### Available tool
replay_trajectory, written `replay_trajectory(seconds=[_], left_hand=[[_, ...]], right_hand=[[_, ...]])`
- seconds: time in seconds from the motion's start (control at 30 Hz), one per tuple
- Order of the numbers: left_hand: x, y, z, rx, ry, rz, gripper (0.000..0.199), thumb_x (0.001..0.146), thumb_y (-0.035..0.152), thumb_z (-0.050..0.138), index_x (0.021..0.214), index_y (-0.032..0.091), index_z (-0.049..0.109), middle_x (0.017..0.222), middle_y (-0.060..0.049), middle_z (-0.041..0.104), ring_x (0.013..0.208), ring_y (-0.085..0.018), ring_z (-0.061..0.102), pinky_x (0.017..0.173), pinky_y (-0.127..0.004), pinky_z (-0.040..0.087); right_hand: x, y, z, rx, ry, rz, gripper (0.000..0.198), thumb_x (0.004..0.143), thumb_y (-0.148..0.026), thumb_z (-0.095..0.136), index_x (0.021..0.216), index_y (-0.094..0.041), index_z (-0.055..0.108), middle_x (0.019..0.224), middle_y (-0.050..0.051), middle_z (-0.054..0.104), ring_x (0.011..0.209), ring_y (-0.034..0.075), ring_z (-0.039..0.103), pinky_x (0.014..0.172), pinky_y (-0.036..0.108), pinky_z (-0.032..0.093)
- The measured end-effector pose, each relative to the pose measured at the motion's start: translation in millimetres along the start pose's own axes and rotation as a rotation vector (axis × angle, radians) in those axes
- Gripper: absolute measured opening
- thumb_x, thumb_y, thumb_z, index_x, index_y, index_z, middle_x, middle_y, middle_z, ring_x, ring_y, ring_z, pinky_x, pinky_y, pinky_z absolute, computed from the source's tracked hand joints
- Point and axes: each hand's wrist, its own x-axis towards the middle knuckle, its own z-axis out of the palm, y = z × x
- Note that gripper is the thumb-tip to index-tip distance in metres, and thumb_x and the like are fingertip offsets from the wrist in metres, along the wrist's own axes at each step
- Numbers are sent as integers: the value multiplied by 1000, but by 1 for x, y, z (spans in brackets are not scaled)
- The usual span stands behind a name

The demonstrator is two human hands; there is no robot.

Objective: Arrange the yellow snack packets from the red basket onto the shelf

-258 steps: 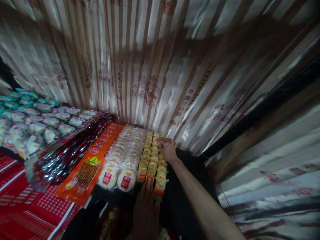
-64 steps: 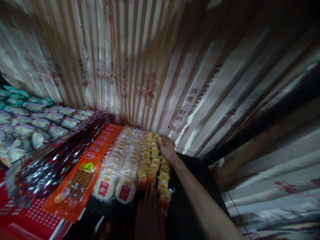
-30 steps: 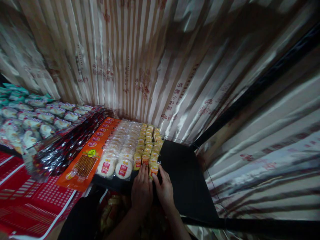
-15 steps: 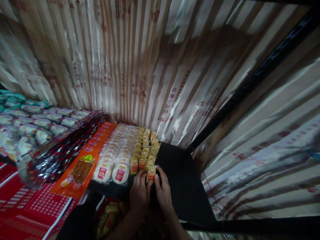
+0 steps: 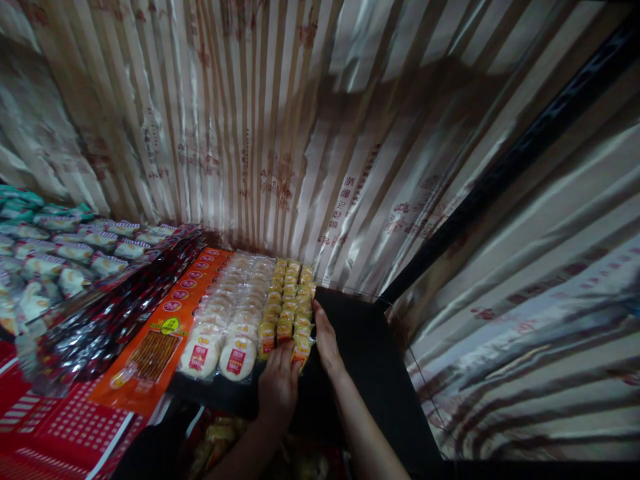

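Note:
Small yellow-wrapped snack packets (image 5: 289, 290) stand in three rows on a black shelf board (image 5: 367, 363). My left hand (image 5: 277, 381) rests against the front of these rows, fingers stretched out and touching the front packets, its thumb beside the front right packet (image 5: 303, 348). That packet leans slightly. Along the right side of the rows lies my right hand (image 5: 327, 339), its fingers straight and flat against the packets. Neither hand is closed around anything. To the left, two rows of round white crackers (image 5: 237, 357) in clear wrap stand beside them.
An orange snack bag (image 5: 153, 353) lies left of the crackers. Beyond it are a stack of dark red shiny packs (image 5: 115, 313) and many white packets (image 5: 75, 250). A red basket (image 5: 70, 417) stands below left. Striped printed sheeting (image 5: 280, 133) hangs behind; a dark pole (image 5: 480, 180) slants at the right.
My right hand has slid forward from the front right packet to the side of its row and straightened. My left hand stays at the front. The front right packet sits closer to its row.

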Motion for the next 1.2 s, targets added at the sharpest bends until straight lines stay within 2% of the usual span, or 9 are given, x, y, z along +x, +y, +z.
replay_trajectory(seconds=[0.1,0.3,0.53,0.7,0.77,0.9,0.97,1.1,1.2], left_hand=[[0,-2,2,-13,14,1,30,91,22,37,116,15,51,108,-9,64,101,-18,60,86,-31,52],[-2,-4,8,-44,46,-19,30,92,22,37,117,11,49,108,-12,62,103,-19,59,86,-32,52],[-1,-3,8,-89,61,-53,29,92,25,36,114,12,50,103,-12,62,99,-20,60,84,-35,52],[-4,-5,11,-60,84,-44,29,91,25,39,115,12,49,106,-13,61,102,-21,59,84,-36,52],[-4,-5,12,-36,85,-30,33,90,29,41,118,11,47,108,-14,60,103,-22,58,84,-36,53],[-4,-5,13,-23,89,-48,34,91,31,42,119,13,47,107,-13,60,102,-21,59,84,-35,53],[-5,-6,14,-35,80,-84,32,91,30,42,118,14,48,108,-12,60,103,-21,59,84,-35,53],[-6,-8,16,-50,63,-118,32,91,31,42,119,15,46,109,-11,59,104,-21,59,85,-36,53],[-6,-8,19,-46,62,-108,33,91,32,42,119,14,46,109,-12,59,103,-21,59,83,-35,53]], right_hand=[[-1,-2,2,-29,29,-27,67,84,-65,32,131,-20,47,137,8,47,128,21,42,108,41,29],[-7,1,12,-183,122,38,72,83,-67,26,128,-16,50,133,11,51,125,23,44,108,41,29],[-11,0,21,-294,155,44,74,83,-68,16,115,-18,62,121,11,60,121,25,48,106,41,32],[1,1,12,-284,247,63,80,81,-69,17,132,-14,46,136,11,46,129,23,39,109,39,27],[7,1,12,-190,225,81,83,80,-71,19,135,-12,42,140,11,42,130,23,37,109,38,29],[12,-2,18,-34,80,103,76,82,-69,23,131,-17,47,128,9,55,121,23,49,102,38,37],[14,-3,21,-35,56,103,73,83,-68,23,130,-19,49,125,9,58,119,23,51,102,39,38],[17,-3,22,-114,86,40,73,83,-68,22,129,-19,50,130,9,53,125,22,44,107,40,31],[21,0,22,-77,63,-6,71,85,-66,20,131,-19,47,132,9,52,122,21,47,105,38,34]])
